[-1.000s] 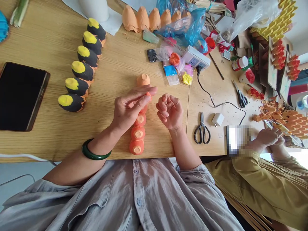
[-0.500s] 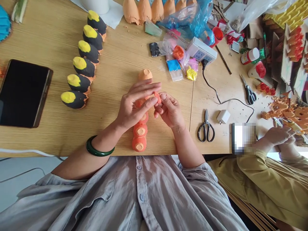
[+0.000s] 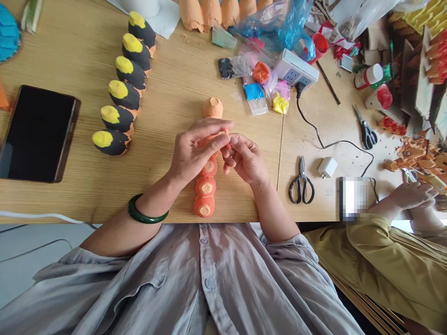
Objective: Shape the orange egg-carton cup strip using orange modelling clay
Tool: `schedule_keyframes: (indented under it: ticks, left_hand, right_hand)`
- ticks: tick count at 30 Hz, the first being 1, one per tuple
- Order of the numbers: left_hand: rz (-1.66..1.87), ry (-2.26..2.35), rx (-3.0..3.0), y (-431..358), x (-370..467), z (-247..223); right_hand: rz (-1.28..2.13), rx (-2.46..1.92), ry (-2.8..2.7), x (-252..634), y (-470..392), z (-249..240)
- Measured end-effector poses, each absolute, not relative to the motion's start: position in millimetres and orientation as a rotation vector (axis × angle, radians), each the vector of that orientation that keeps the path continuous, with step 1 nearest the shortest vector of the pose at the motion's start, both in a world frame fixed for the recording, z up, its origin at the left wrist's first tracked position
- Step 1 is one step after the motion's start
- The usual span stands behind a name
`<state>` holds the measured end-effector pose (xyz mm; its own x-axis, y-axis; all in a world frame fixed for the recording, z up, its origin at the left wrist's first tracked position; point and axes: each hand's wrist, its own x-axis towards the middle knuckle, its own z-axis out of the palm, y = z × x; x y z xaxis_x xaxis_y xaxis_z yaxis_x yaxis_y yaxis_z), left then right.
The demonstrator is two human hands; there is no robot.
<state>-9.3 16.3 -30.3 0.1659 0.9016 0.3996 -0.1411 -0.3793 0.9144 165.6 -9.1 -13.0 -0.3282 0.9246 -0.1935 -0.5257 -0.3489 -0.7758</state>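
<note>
A small lump of red-orange modelling clay point(image 3: 227, 136) is held between my two hands. My left hand point(image 3: 193, 151) pinches it between the thumb and straight fingers, and a dark green bangle point(image 3: 148, 213) circles that wrist. Thumb and fingertips of my right hand point(image 3: 247, 158) close on the lump from the other side. Beneath the hands, a row of egg-carton cups point(image 3: 204, 207) runs away from me. Its near cups are coated in red-orange with pale bare tops; the far cup point(image 3: 213, 108) is plain light orange. My left hand hides the middle of the row.
Black cups with yellow tops point(image 3: 111, 142) stand left, beside a dark tablet point(image 3: 37, 135). Clay packets point(image 3: 254, 95) and a power strip point(image 3: 295, 66) lie at the back. Scissors point(image 3: 301, 184) and a white charger point(image 3: 327, 167) are at right, near another person's hands point(image 3: 414, 194).
The clay lump is now more covered by my fingers, as my left thumb and fingers have come closer together. The whole view has shifted slightly.
</note>
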Motion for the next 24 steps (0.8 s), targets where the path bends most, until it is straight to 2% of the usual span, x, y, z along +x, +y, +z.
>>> schedule_keyframes:
  ticks: [24]
  left_hand:
    - [1.213, 0.864, 1.475, 14.3, -8.3, -18.2]
  right_hand:
    - [1.873, -0.969, -0.654, 166.1, -7.5, -2.1]
